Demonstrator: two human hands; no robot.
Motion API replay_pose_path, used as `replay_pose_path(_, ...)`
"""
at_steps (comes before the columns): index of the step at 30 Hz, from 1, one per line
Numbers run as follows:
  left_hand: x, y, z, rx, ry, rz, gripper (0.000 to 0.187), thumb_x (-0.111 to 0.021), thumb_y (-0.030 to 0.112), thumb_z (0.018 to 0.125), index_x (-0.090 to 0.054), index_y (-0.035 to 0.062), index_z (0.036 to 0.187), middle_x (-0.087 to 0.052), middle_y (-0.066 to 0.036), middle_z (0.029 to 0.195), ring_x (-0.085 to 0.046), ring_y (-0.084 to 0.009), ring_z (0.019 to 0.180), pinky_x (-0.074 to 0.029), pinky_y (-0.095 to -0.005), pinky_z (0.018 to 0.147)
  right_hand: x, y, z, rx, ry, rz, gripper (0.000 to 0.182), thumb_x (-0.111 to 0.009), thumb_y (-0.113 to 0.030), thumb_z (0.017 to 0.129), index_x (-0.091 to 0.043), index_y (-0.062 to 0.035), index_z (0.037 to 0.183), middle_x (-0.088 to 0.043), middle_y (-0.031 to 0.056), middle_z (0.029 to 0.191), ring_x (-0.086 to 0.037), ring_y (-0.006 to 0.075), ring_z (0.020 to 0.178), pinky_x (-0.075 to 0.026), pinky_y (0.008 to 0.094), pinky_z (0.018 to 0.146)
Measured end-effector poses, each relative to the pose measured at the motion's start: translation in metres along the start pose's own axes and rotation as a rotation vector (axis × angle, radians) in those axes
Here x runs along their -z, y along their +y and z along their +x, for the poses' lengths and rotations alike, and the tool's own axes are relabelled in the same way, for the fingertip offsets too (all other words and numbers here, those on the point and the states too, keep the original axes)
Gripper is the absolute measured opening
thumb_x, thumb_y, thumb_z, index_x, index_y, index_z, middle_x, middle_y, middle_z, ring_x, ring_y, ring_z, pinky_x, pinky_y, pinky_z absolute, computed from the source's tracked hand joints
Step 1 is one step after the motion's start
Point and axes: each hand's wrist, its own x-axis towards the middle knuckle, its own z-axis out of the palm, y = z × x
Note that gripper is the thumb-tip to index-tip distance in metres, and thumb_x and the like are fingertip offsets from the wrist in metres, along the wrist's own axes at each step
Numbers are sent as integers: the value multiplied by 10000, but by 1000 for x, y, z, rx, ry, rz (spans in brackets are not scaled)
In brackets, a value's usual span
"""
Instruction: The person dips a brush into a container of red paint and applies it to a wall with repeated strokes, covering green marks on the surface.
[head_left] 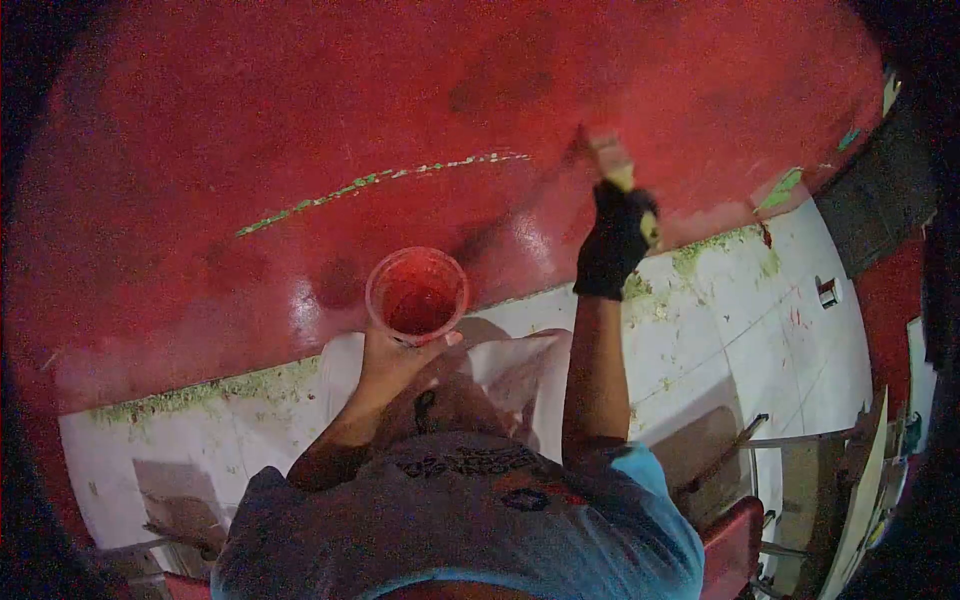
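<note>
My left hand (392, 362) is wrapped round a clear plastic cup (417, 296) with red paint inside, held upright in front of my body. On my right hand (612, 242) is a black fingerless glove. Its fingers are closed on a paintbrush (612, 162), slightly blurred, whose bristle end is at the red wall (330, 90). A broken line of green and white patches (375, 178) runs across the red surface, to the left of the brush.
White tiles (750, 310) with greenish flecks border the red wall. A small white cup-like object (829, 291) is at the right. Part of a red seat (733, 550) shows beside my body, and a dark panel (885, 200) stands at the far right.
</note>
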Motion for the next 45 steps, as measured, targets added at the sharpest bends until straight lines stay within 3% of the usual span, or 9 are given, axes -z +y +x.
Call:
replay_pose_path(4,9,-16,4,53,-44,78,841,-807,67,560,-310,33,1238,-509,-108,1117,-533,-213,997,-434,-346,890,52,67,-47,-45,-67,-331,135,-591,-44,774,-481,-28,697,-493,14,719,-468,128,699,-416,279,635)
replay_pose_path(7,6,-13,6,42,-88,23,813,-795,39,572,-324,9,1235,-503,-116,1154,-509,-212,1062,-418,-352,906,69,69,-61,-570,192,282,112,-579,-63,792,-495,-43,721,-501,12,718,-482,123,706,-437,277,648)
replay_pose_path(9,-4,1,5,31,-46,-50,825,-804,57,563,-329,13,1236,-498,-116,1160,-504,-212,1070,-414,-353,912,83,68,-60,-109,-42,-379,74,-569,-63,803,-510,-55,759,-527,19,750,-509,128,699,-456,275,657)
replay_pose_path(11,-8,0,5,29,12,-117,837,-812,74,553,-334,18,1237,-493,-116,1167,-498,-212,1078,-409,-354,918,89,68,-43,-220,-162,-315,45,-556,-78,814,-520,-58,794,-536,20,798,-516,126,713,-456,265,685)
replay_pose_path(12,-7,-7,6,-14,23,-42,848,-822,92,539,-343,25,1235,-493,-113,1169,-494,-210,1083,-403,-352,924,63,6,-45,-319,-13,82,46,-557,-83,800,-530,-50,783,-539,7,781,-511,123,725,-441,266,696)
replay_pose_path(14,-5,-14,7,-34,53,42,859,-832,109,524,-352,32,1233,-493,-111,1170,-489,-207,1088,-396,-351,931,59,-50,-29,186,-338,-649,101,-565,-122,813,-574,-29,776,-557,33,783,-517,146,741,-420,281,710)
replay_pose_path(16,-6,-16,8,-64,-2,72,889,-843,128,500,-356,36,1238,-486,-107,1182,-477,-205,1100,-388,-349,939,55,-78,-23,273,-421,-638,133,-532,-139,842,-567,-10,836,-547,48,806,-513,157,738,-418,274,694)
replay_pose_path(24,-4,-46,10,-198,-74,55,920,-851,113,490,-336,40,1249,-462,-103,1211,-448,-206,1129,-352,-353,975,13,-158,-49,111,-818,-134,162,-615,-90,769,-536,-16,890,-544,49,820,-551,147,740,-423,252,653)
replay_pose_path(45,-4,-30,1,-161,-120,-174,872,-829,62,527,-344,49,1252,-459,-104,1230,-465,-207,1130,-367,-360,977,-18,-138,-61,264,-1188,-385,101,-641,-72,754,-583,-31,825,-595,41,713,-557,110,618,-438,247,563)
